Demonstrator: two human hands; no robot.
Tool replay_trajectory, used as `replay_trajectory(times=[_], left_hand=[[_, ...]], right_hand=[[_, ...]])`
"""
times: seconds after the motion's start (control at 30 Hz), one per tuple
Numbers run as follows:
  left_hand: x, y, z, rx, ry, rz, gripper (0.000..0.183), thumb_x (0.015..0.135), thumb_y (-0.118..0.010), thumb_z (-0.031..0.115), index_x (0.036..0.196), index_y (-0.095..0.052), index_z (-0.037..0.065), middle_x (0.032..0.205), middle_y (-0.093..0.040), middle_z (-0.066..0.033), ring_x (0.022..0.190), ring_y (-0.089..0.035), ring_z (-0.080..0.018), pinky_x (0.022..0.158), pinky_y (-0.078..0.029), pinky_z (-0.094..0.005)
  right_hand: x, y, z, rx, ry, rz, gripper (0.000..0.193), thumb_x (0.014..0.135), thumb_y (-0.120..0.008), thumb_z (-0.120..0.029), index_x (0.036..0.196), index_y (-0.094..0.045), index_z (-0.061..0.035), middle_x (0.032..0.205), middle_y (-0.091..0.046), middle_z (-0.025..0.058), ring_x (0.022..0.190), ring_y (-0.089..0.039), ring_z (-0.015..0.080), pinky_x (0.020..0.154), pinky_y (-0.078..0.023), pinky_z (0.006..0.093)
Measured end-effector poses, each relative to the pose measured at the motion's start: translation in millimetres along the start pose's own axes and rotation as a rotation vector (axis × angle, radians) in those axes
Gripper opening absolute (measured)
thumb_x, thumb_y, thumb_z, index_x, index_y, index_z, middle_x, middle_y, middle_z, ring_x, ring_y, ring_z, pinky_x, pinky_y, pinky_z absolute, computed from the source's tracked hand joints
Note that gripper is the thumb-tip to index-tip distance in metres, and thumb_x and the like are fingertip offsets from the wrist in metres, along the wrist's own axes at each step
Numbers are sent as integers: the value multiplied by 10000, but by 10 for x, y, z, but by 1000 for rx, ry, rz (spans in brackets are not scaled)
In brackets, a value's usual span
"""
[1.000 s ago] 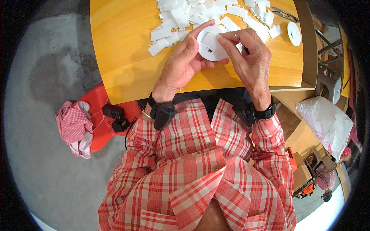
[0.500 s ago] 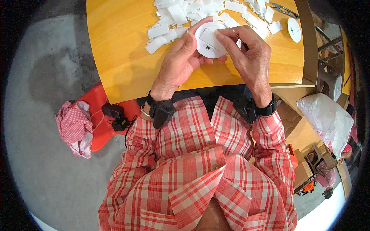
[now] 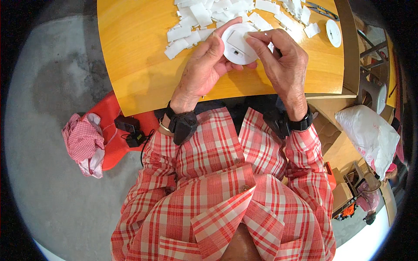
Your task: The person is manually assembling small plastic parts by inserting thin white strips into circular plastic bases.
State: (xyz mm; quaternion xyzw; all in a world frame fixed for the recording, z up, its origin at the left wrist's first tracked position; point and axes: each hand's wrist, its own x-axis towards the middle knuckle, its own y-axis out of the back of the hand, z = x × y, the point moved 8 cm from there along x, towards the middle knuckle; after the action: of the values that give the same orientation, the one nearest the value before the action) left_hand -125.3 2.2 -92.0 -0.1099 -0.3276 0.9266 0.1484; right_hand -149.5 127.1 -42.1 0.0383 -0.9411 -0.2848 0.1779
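Observation:
A round white plastic disc (image 3: 243, 60) is held over the table in my left hand (image 3: 201, 67), its fingers wrapped around the left side and underneath. Its face carries a flat rectangular white cover (image 3: 238, 40), with a small dark slot below it. My right hand (image 3: 285, 58) is closed in a pinch, thumb and forefinger on the right end of that cover; the fingertips partly hide it. Beyond my hands, several similar loose white rectangular covers (image 3: 201, 15) are heaped on the yellow wooden table (image 3: 143, 65).
Another round white disc (image 3: 333, 33) rests near the table's right edge, with dark-handled scissors (image 3: 322, 11) behind it. To the left stands a red chair (image 3: 114, 150) bearing a checked cloth (image 3: 82, 141) and black adapters (image 3: 133, 132). A white plastic bag (image 3: 368, 137) sits at right.
Both hands and the disc have shifted very slightly to the right. The grip on the disc and cover looks the same.

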Motion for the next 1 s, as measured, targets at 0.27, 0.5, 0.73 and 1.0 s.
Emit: replay_trajectory(times=[0.27,0.5,0.73,1.0], left_hand=[[4,32,-28,27,-6,19,594,939,-398,434,1382,-306,49,1205,-496,-84,967,-544,-171,757,-458,-275],[10,18,-44,32,4,3,613,934,-401,446,1386,-294,47,1274,-462,-96,990,-566,-218,770,-459,-278],[4,-22,-14,64,18,-41,644,928,-399,463,1397,-257,45,1263,-470,-112,978,-582,-246,787,-467,-288],[12,-23,-32,46,17,2,658,930,-402,460,1399,-237,29,1232,-488,-114,979,-582,-243,790,-465,-284]], right_hand=[[2,1,35,-28,-111,-35,166,776,-683,-188,803,-636,-30,749,-632,107,663,-617,239,579,-477,315],[11,31,24,-9,-73,-29,174,772,-683,-197,798,-646,-29,725,-615,104,642,-606,236,571,-469,314],[43,46,-1,-47,-87,-62,163,772,-678,-192,801,-649,-34,716,-609,95,624,-600,232,550,-460,312],[46,53,12,-21,-22,-35,156,774,-676,-193,795,-640,-43,710,-594,86,591,-582,232,534,-450,318]])
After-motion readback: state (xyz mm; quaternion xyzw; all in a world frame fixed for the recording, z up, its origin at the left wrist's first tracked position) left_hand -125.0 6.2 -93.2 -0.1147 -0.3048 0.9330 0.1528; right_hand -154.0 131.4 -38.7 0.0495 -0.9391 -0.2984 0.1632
